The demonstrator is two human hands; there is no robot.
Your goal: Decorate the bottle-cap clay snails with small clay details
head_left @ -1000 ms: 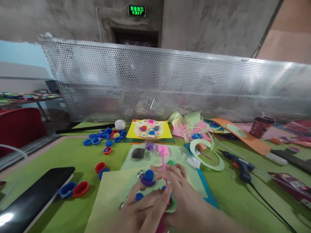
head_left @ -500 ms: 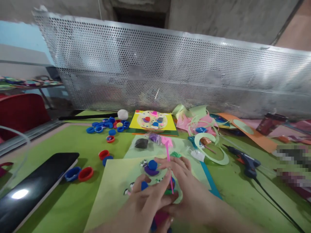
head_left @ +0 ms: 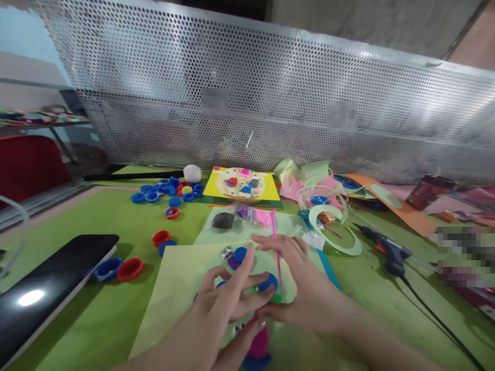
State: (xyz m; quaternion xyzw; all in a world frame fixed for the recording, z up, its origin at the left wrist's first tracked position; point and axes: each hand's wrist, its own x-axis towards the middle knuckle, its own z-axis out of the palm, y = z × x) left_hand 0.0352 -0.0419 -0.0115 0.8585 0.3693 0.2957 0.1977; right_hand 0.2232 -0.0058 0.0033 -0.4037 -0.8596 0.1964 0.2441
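Both of my hands work over a light green paper sheet (head_left: pixel 181 293) with clay shapes and blue bottle caps (head_left: pixel 240 254) stuck on it. My right hand (head_left: pixel 299 278) is closed on a thin pink sculpting tool (head_left: pixel 276 242), whose tip points down at a blue cap (head_left: pixel 267 282). My left hand (head_left: pixel 226 309) has its fingers stretched out over the decorations and its thumb touching a pink clay lump (head_left: pixel 258 344).
Loose blue and red bottle caps (head_left: pixel 166 193) lie to the left, with a black phone (head_left: pixel 50 278) nearer me. A finished yellow card (head_left: pixel 242 183), paper scraps (head_left: pixel 313 188) and a glue gun (head_left: pixel 384 251) with its cord lie beyond. A perforated metal screen (head_left: pixel 270 103) closes off the back.
The camera has tilted down, so the exit sign has left the view. My left hand's fingers have stretched out; my right hand with the pink tool has shifted slightly right.
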